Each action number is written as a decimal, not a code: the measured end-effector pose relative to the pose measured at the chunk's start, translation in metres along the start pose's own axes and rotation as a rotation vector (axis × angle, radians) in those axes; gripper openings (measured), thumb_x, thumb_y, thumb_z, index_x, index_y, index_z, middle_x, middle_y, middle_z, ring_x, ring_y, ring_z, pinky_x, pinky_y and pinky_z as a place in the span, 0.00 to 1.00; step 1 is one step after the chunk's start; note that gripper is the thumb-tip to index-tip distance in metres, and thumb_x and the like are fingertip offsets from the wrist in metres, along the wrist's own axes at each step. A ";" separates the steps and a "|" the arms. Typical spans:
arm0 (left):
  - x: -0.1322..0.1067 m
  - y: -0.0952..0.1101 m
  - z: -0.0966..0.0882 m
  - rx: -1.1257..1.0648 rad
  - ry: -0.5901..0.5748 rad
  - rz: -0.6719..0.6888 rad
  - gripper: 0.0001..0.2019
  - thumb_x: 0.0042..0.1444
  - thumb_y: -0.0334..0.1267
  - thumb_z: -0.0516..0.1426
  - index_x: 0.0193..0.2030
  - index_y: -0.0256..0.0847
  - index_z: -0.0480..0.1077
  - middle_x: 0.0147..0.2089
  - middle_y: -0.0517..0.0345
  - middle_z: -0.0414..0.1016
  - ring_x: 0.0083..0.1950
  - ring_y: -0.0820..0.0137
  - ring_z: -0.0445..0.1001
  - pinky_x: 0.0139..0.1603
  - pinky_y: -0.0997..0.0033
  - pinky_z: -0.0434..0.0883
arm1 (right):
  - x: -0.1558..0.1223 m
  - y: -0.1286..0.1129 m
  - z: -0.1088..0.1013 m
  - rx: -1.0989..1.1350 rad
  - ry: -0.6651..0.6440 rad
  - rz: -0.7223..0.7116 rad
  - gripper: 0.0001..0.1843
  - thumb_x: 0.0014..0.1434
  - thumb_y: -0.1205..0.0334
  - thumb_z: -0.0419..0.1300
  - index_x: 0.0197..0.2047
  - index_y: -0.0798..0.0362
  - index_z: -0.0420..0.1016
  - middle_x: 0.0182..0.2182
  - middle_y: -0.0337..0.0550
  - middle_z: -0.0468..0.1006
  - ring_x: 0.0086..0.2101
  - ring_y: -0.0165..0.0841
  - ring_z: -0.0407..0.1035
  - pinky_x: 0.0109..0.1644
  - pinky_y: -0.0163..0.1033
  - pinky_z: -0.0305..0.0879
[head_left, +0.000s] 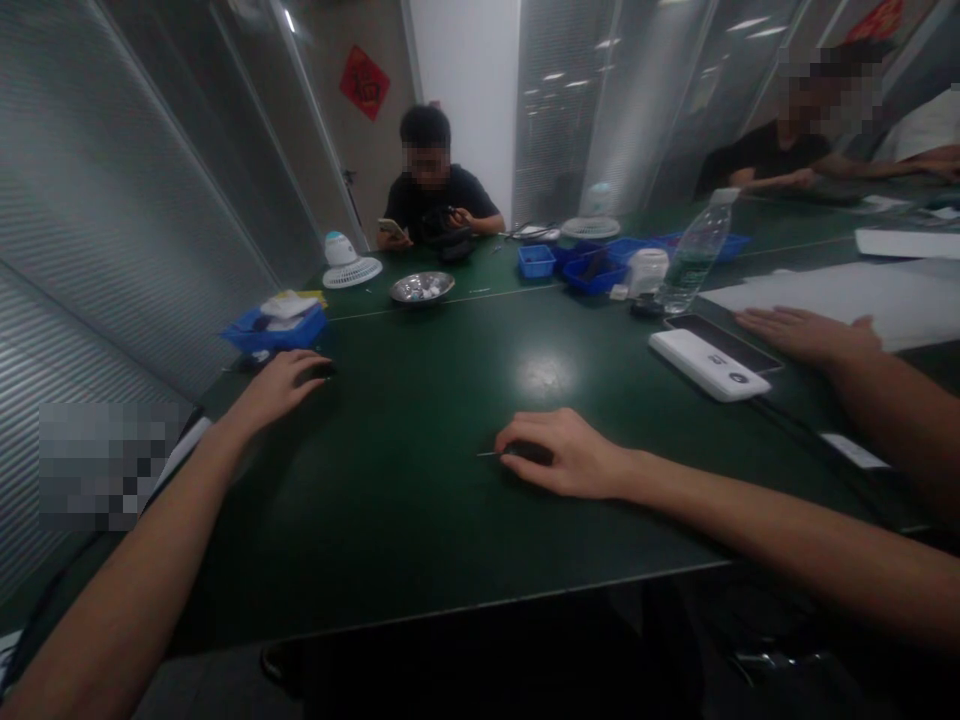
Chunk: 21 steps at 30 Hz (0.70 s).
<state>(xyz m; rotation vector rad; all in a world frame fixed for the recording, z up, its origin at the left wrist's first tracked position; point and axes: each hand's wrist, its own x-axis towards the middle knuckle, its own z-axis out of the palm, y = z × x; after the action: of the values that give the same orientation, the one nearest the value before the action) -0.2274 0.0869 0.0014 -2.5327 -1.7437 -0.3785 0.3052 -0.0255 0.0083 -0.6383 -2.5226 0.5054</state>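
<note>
My right hand [559, 452] is low over the green table [405, 510], fingers curled and thumb pinched against them. A thin, pale, needle-like rod [487, 455] sticks out to the left from that pinch. Farther left, my left hand [281, 388] is at the table just in front of a blue tray [281, 330]. Its thumb and forefinger come together at the tips, with a tiny glint between them too small to name. White items and a yellow one lie in the tray.
A co-worker's hand [814, 335] lies flat at right, by a white power bank [709, 365], a phone [724, 342] and a water bottle [697, 255]. Farther back are a metal bowl [401, 291], a small fan [351, 270] and blue bins [536, 262]. A person [480, 195] sits opposite.
</note>
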 end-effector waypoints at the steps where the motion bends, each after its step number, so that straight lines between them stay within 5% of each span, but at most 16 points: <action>1: 0.000 0.000 -0.001 0.006 -0.002 0.016 0.30 0.65 0.61 0.51 0.61 0.45 0.75 0.68 0.45 0.69 0.67 0.49 0.67 0.68 0.47 0.63 | 0.000 0.000 0.000 0.002 -0.002 0.000 0.11 0.71 0.56 0.58 0.51 0.52 0.76 0.41 0.41 0.79 0.33 0.29 0.70 0.36 0.36 0.62; 21: 0.003 -0.002 0.001 0.035 -0.002 0.117 0.23 0.67 0.55 0.50 0.47 0.41 0.79 0.63 0.43 0.74 0.63 0.49 0.70 0.66 0.48 0.66 | -0.001 0.000 0.001 0.004 -0.024 0.003 0.10 0.72 0.57 0.58 0.51 0.52 0.75 0.42 0.42 0.79 0.34 0.29 0.72 0.38 0.36 0.63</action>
<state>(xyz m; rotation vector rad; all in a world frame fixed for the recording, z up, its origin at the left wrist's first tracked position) -0.2279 0.0901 0.0004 -2.5956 -1.5779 -0.3360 0.3057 -0.0258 0.0074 -0.6384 -2.5433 0.5220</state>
